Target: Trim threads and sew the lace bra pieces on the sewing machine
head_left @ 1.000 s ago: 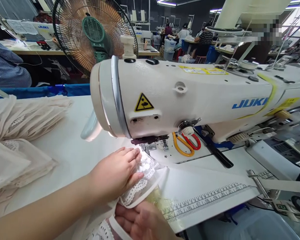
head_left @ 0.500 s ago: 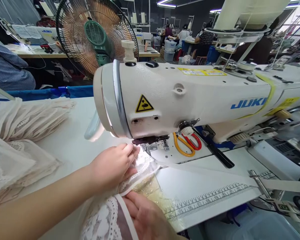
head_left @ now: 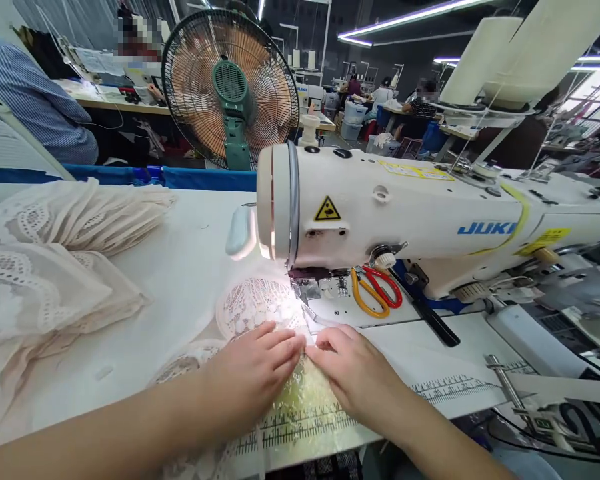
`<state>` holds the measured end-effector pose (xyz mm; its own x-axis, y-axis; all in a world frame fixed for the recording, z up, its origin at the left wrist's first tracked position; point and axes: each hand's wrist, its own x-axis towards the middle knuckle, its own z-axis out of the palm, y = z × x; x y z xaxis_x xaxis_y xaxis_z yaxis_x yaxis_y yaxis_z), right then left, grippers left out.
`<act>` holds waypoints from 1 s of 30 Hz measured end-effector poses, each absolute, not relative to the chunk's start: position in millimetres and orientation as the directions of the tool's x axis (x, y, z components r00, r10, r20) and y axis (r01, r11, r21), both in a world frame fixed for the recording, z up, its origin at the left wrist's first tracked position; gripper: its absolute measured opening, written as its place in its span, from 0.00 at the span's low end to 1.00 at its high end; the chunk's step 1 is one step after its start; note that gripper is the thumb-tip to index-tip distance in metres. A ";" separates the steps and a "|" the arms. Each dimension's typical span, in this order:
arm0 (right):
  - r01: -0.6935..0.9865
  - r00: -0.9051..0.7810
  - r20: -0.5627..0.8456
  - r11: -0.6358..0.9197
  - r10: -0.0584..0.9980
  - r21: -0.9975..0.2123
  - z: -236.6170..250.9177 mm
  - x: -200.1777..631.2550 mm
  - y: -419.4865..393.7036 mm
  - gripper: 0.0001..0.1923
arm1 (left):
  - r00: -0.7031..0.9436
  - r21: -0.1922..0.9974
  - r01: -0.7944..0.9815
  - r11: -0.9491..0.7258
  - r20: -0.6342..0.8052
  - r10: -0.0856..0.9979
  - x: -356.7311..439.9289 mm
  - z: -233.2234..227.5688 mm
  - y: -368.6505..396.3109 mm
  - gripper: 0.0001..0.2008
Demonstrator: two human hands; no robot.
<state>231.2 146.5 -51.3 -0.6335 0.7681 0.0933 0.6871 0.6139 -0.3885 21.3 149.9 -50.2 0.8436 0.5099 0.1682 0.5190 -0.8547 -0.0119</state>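
Observation:
White lace fabric (head_left: 253,303) lies on the machine bed, its inner end under the needle area of the sewing machine (head_left: 350,207). My left hand (head_left: 260,363) rests on the lace's near edge, fingers bent together and gripping it. Close beside it, my right hand (head_left: 357,373) pinches the same edge between thumb and fingers, just in front of the presser foot. The fingertips of both hands nearly meet. A pale strip of binding tape (head_left: 445,360) runs in from the right, partly behind my right hand. More of the lace hangs below my left forearm.
Gathered cream lace fabric (head_left: 75,267) is heaped at the left. Orange-handled and red-handled scissors (head_left: 370,293) lie beside the machine bed, near a black-handled tool (head_left: 437,323). A printed ruler (head_left: 305,423) runs along the front edge. Behind stand a fan (head_left: 230,87) and a person in a striped shirt (head_left: 35,100).
My right hand has come up from below to the lace edge near the needle. My left hand has drawn back toward me, and the lace lies flatter left of the needle. The view has shifted.

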 end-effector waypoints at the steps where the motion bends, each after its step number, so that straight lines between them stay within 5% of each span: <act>1: 0.689 -0.645 0.073 0.621 0.760 -0.375 -53.5 231.7 146.7 0.17 | 0.824 -0.011 0.538 -0.843 0.215 0.524 20.2 -52.9 147.3 0.17; 13: 0.758 -0.634 -0.039 0.611 0.772 -0.229 -55.5 220.8 151.7 0.18 | 0.896 0.142 0.377 -0.915 0.193 0.399 1.9 -51.4 187.0 0.19; 30: 0.851 -0.525 -0.305 0.499 0.794 -0.164 -33.3 200.0 180.7 0.30 | 0.920 0.064 0.287 -0.956 0.258 0.294 -9.7 -44.6 243.6 0.16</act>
